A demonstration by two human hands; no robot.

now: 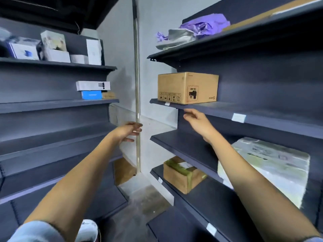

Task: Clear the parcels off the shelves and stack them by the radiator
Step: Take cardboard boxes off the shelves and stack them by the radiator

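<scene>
Both hands are raised with nothing in them. The right hand (196, 120) has its fingers (187, 111) loosely spread, their tips just under the front lip of the shelf (227, 110); directly above them on that shelf sits a brown cardboard parcel (187, 88), printed side out. The left hand (128, 131) hangs in the aisle, fingers relaxed and apart, touching nothing. Below the right fingers a taped smaller box (183, 175) rests on a lower shelf, beside a plastic-wrapped bundle (272, 168). Left of the left fingers, small boxes (94, 89) line the opposite shelving.
</scene>
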